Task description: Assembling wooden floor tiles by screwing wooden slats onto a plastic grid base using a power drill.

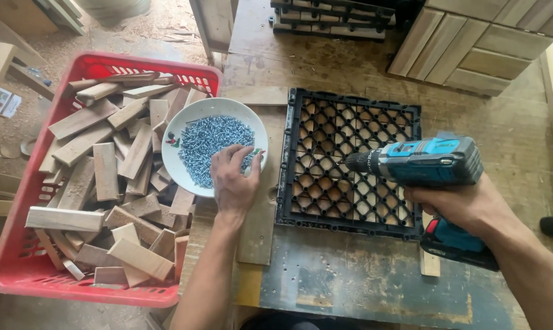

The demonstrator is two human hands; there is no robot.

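Screws (212, 143) in bowl (184, 171) on worn workbench (362, 275)

Blue drill (432, 162), red crate (19, 244), white bowl (184, 177), black lattice tile (288, 183)

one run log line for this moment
left hand: in bowl of screws | right hand: holding drill over black grid tile

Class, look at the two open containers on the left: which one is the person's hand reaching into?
The white round bowl of silver screws; the left hand dips into it. The red plastic crate holds wooden blocks, untouched.
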